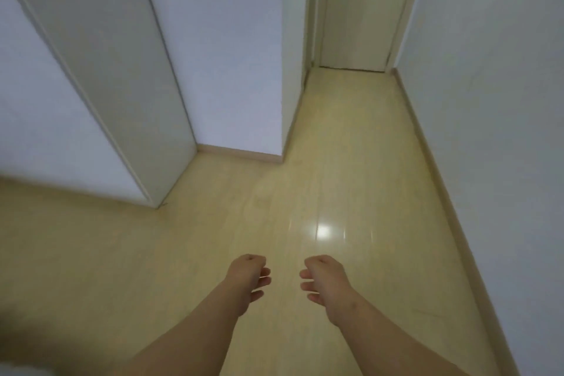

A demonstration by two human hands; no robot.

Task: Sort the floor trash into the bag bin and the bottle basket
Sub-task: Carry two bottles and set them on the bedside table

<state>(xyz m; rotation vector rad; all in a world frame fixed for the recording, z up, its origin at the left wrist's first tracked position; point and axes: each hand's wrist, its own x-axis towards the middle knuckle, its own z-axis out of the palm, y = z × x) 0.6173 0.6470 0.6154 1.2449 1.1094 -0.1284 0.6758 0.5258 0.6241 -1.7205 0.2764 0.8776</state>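
Both my bare forearms reach forward over a pale wooden floor [213, 238]. My left hand [248, 279] hangs low in the middle of the view, fingers loosely curled and apart, holding nothing. My right hand [323, 281] is beside it, a short gap between them, fingers also loosely curled and apart, with nothing in it. No trash, bag bin or bottle basket shows in this view.
A narrow corridor runs ahead to a shut white door [363, 15]. A white wall [494, 101] with a baseboard lines the right side. A wall corner [282, 159] juts out ahead at centre, and a tall white panel [128, 85] stands at left.
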